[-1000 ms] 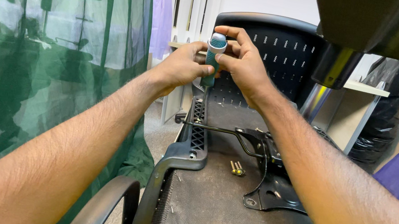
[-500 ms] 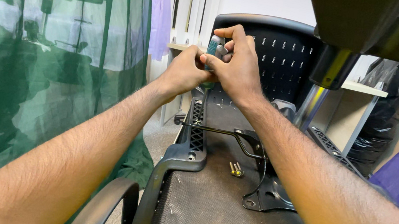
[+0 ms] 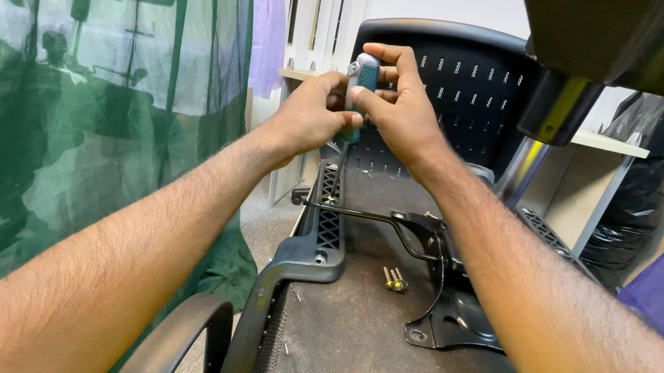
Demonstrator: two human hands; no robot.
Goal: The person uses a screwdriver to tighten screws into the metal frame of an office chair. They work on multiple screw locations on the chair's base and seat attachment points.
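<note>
Both my hands are wrapped round the screwdriver handle (image 3: 361, 86) right now: my right hand (image 3: 401, 105) curls over the top and far side, fingers closed on it, and my left hand (image 3: 308, 113) clamps the near side lower down, thumb pressing in. The handle stands upright, teal and grey, its long axis running straight down toward the armrest bracket (image 3: 326, 212) below my grip; the shaft itself is hidden behind my fingers, so I cannot tell where the tip sits. That bracket lies along the left edge of the overturned chair seat (image 3: 359, 357). To the right of the bracket, loose screws (image 3: 394, 280) rest on the seat fabric, with the black metal plate (image 3: 452, 319) just beyond them. Behind the handle rises the perforated chair back (image 3: 470, 84). Left of the bracket hangs green netting (image 3: 51, 127).
</note>
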